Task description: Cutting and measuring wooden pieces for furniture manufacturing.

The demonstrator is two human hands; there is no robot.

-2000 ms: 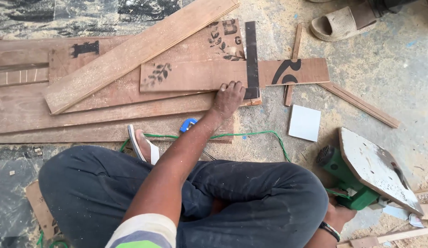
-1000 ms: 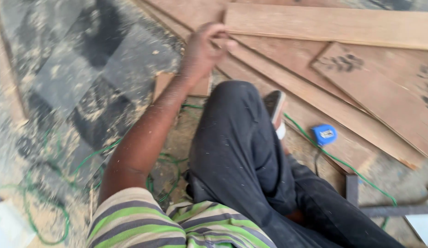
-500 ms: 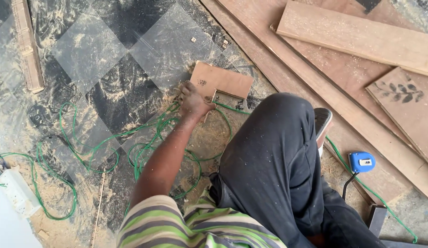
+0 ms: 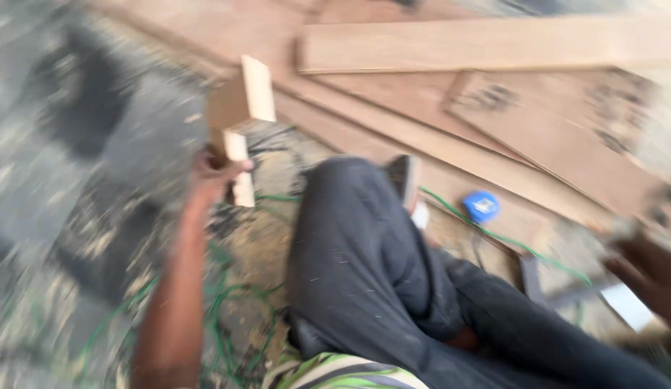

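The view is motion-blurred. My left hand (image 4: 214,173) is shut on a small flat wooden offcut (image 4: 243,97), lifted off the sawdust-covered floor and standing on edge left of my knee. My right hand (image 4: 649,275) shows at the right edge, blurred, close to a dark bar (image 4: 531,279) and a pale flat piece (image 4: 627,306); its fingers cannot be made out. I sit cross-legged in dark trousers (image 4: 364,266).
Long wooden planks (image 4: 494,43) and boards with dark patterns (image 4: 566,137) lie ahead and to the right. A blue tape measure (image 4: 482,206) and a green cord (image 4: 227,317) lie near my legs. A sandal (image 4: 404,179) is on my foot.
My left hand has picked the wooden offcut up from the floor and raised it. The camera has swung right, bringing the planks and my right hand into view.
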